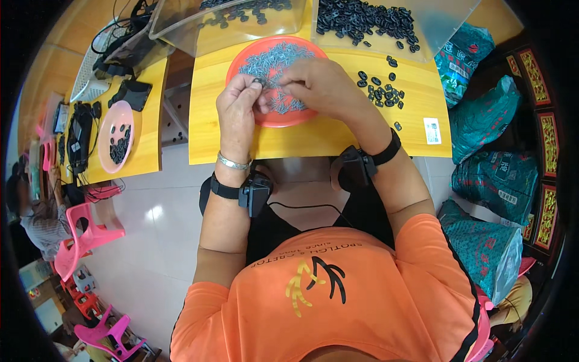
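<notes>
Assembly step in hand: left hand [237,102] pinches a small black ring [259,81] over the red plate [241,55] of grey pins [274,57]. Right hand [319,84], fingers curled on the pins; grip unclear. Next likely needs aligning one pin to the ring

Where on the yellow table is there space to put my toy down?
Bare wood lies left of the red plate, up to the table's left edge, and along the near edge below the plate. It is crowded right of the plate, where loose black rings lie, and at the back by the clear bins. Both hands, left hand and right hand, cover the plate.
</notes>
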The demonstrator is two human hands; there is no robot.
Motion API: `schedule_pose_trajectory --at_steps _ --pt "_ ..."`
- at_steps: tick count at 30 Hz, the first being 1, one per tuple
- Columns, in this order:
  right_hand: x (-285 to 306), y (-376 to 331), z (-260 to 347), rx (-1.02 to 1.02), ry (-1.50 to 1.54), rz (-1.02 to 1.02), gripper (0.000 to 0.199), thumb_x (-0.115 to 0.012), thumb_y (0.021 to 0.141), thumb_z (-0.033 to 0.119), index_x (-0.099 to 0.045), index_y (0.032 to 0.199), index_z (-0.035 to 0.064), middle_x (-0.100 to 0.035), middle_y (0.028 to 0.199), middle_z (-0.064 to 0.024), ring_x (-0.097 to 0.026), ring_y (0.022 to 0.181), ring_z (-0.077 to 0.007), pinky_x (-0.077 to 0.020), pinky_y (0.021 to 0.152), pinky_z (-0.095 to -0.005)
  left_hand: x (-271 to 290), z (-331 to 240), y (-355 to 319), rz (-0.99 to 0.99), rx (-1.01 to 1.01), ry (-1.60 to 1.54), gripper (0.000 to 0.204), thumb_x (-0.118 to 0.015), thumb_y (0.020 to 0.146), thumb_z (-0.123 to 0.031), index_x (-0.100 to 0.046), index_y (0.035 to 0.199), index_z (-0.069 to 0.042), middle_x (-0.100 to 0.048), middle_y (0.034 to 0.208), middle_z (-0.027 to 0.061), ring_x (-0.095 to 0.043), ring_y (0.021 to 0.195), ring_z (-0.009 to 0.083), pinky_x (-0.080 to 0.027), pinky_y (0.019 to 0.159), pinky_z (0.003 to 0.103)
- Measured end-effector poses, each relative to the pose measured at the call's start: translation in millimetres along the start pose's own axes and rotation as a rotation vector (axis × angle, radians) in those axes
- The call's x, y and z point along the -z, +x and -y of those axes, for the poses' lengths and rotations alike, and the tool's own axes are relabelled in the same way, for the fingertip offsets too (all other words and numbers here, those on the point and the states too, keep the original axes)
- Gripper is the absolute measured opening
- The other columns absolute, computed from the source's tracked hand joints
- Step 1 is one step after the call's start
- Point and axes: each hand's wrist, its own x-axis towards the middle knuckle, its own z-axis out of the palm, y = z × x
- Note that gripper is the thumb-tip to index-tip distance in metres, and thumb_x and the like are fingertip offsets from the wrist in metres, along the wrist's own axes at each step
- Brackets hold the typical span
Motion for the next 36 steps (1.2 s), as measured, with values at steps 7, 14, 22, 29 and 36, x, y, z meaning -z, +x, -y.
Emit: schedule_pose_trajectory --at_steps 7,14,22,29,36 --pt "-27 -4 -17 0.047 -0.578 0.134 0.009 -0.06 0.076 0.015 -0.065 0.075 0.0071 -0.059 0.078 -0.0105 -0.058 0.083 -0.0277 -0.047 0.072 -0.0387 2 -2 4 -0.087 0.068 -0.004 0.006 -0.049 0.083 -0.004 -0.054 0.079 -0.004 -0.053 0.06 0.0004 -0.049 0.049 0.0085 -0.038 0.046 0.02" --pt "-31 -3 -10 -0.019 -0.556 0.099 0.009 -0.059 0.075 0.014 -0.064 0.076 0.0069 -0.058 0.079 -0.0108 -0.058 0.083 -0.0285 -0.0475 0.071 -0.0396 6 -2 3 -0.083 0.07 -0.025 0.007 -0.049 0.082 -0.005 -0.055 0.079 -0.004 -0.053 0.059 0.0 -0.049 0.048 0.008 -0.036 0.045 0.019" --pt "-32 -2 -15 -0.01 -0.549 -0.015 0.007 -0.054 0.076 0.01 -0.057 0.077 0.004 -0.059 0.076 -0.0145 -0.058 0.075 -0.0327 -0.0467 0.069 -0.0432 6 -2 4 -0.094 0.084 0.008 0.009 -0.049 0.082 -0.006 -0.056 0.077 -0.005 -0.054 0.059 -0.0005 -0.049 0.048 0.0072 -0.036 0.045 0.019" --pt "-23 4 -15 -0.132 -0.176 -0.002 0.017 -0.05 0.086 0.018 -0.054 0.083 0.0018 -0.057 0.077 -0.0176 -0.057 0.076 -0.0352 -0.0443 0.067 -0.043 6 -3 2 -0.048 0.093 0.023 0.01 -0.05 0.083 -0.008 -0.056 0.076 -0.006 -0.055 0.06 -0.0007 -0.05 0.05 0.0063 -0.037 0.047 0.019" --pt "-18 5 -10 -0.151 -0.017 0.012 0.021 -0.048 0.089 0.021 -0.053 0.083 0.0015 -0.056 0.07 -0.0142 -0.056 0.067 -0.0292 -0.043 0.061 -0.037 5 -2 2 -0.044 0.071 0.023 0.01 -0.051 0.084 -0.008 -0.056 0.075 -0.007 -0.058 0.065 0.0003 -0.051 0.054 0.0059 -0.037 0.049 0.018"
